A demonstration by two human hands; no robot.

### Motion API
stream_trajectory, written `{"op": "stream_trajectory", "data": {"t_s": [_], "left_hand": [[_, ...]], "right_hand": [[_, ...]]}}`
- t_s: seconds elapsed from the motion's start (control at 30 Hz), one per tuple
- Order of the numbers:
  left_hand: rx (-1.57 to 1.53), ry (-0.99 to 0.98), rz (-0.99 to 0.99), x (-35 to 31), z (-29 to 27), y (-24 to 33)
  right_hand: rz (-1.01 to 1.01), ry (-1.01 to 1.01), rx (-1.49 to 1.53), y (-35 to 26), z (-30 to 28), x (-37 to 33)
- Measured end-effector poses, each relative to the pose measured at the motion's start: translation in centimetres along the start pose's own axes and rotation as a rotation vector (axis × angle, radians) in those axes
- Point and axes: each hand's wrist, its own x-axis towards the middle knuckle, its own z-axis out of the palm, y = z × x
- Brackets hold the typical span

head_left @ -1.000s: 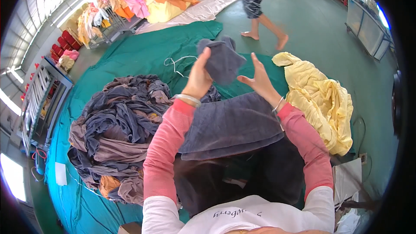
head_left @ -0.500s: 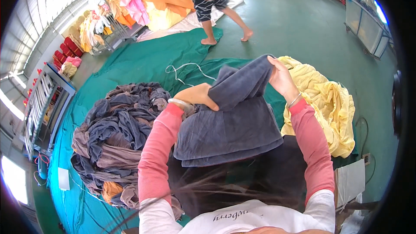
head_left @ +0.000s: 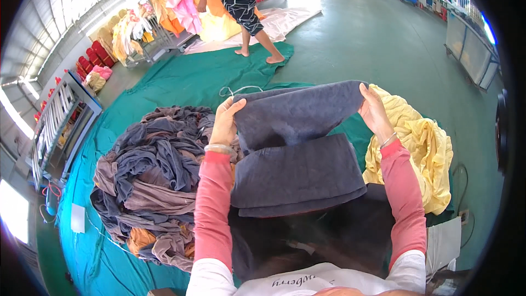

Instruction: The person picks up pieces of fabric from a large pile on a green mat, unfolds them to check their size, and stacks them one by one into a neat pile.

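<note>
Head view: both hands [head_left: 222,125] [head_left: 376,112] grip a grey cloth [head_left: 298,111], hiding some green sheet [head_left: 181,79].

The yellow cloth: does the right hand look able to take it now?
Probably not without letting go: the right hand holds the raised grey cloth, though nothing seems to block its way to the nearby yellow cloth.

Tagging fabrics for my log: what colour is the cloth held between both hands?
The cloth is dark blue-grey, seen best in the head view.
</note>
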Motion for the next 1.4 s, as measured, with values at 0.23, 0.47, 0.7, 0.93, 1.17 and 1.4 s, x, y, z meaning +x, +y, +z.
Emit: {"op": "stream_trajectory", "data": {"t_s": [0.23,0.47,0.7,0.93,1.17,1.4], "left_hand": [[0.04,0.097,0.101,-1.5,-0.5,-2.8],[0.163,0.368,0.195,-0.6,-1.8,-6.2],[-0.076,0.268,0.182,-0.9,-0.5,-5.4],[0.182,0.214,0.228,-0.9,-0.6,-5.4],[0.67,0.326,0.319,-0.5,-1.9,-6.1],[0.826,0.358,0.356,-0.8,-1.2,-5.6]], "right_hand": [[0.094,-0.142,-0.648,1.0,0.4,-1.0],[-0.001,-0.016,-0.803,0.0,-1.6,0.0],[-0.14,0.073,-0.727,-0.4,-2.9,0.8],[-0.143,0.077,-0.586,-0.7,-2.7,-0.1],[-0.138,0.07,-0.515,-0.8,-3.8,-0.2],[-0.098,0.168,-0.525,-1.1,-3.3,-0.6]]}}
